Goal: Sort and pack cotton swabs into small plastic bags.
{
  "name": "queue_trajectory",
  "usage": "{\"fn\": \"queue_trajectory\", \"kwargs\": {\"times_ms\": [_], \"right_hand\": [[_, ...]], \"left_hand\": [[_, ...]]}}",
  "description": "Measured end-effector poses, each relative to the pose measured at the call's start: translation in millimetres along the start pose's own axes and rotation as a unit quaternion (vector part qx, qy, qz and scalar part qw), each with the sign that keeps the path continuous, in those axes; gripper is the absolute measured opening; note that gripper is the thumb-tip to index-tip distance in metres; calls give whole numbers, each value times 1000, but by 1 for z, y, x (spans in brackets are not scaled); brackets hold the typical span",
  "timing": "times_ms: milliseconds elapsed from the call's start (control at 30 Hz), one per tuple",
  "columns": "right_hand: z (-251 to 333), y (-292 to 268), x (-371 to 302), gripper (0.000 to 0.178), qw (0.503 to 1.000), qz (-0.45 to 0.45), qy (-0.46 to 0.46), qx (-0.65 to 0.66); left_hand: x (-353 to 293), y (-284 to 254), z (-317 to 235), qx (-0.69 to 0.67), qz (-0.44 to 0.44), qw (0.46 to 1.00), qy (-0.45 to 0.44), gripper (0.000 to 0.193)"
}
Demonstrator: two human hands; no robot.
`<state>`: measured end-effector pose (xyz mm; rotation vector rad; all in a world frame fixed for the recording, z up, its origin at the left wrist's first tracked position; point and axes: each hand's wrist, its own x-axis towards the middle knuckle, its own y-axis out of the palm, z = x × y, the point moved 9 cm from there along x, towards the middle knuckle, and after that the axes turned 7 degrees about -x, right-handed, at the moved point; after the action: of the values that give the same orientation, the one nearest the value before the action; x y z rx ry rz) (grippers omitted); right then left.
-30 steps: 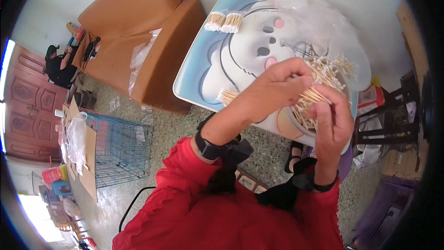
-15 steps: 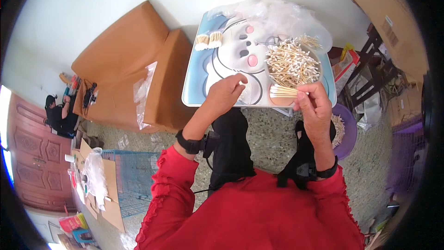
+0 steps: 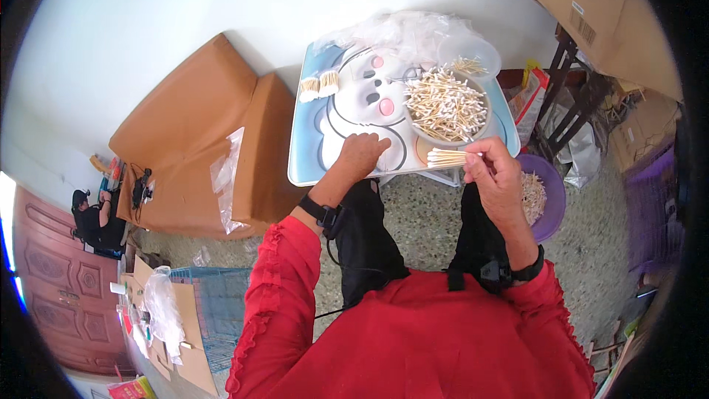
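A small bundle of cotton swabs (image 3: 446,157) sticks out to the left from my right hand (image 3: 495,179), pinched at one end between thumb and fingers over the table's front edge. My left hand (image 3: 360,155) is at the near edge of the small table (image 3: 310,149), its fingers curled in; anything inside them is hidden. Just beyond my right hand stands a round bowl (image 3: 484,127) heaped with loose cotton swabs (image 3: 447,103). Two packed bundles of swabs (image 3: 319,85) lie side by side at the table's far left.
Clear plastic bags (image 3: 402,33) and a translucent lid (image 3: 484,55) with some swabs lie along the table's back. A purple basin (image 3: 555,203) of swabs sits on the floor at right. A brown sofa (image 3: 199,133) stands left, cardboard (image 3: 591,0) at upper right. Another person (image 3: 100,222) is far left.
My left hand has curled in more, its fingers no longer spread above the table. The right hand still holds its swabs, slightly lower against the table edge. The whole view has shifted a little.
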<state>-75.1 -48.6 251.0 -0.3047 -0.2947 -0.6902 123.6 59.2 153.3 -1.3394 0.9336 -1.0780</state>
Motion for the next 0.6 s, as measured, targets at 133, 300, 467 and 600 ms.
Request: {"fn": "queue_trajectory", "kwargs": {"times_ms": [133,300,467,600], "right_hand": [[5,6,-1,7,999,8,-23,-33],[2,11,-3,7,999,17,-19,-31],[5,14,-6,6,999,21,-18,-42],[4,14,-6,5,999,15,-15,-49]], "left_hand": [[-4,-3,-2,-14,3,1000,10,21],[-9,3,-22,-14,31,996,85,18],[-8,1,-16,-15,20,997,79,11],[-7,-11,-6,-77,-2,997,17,7]]}}
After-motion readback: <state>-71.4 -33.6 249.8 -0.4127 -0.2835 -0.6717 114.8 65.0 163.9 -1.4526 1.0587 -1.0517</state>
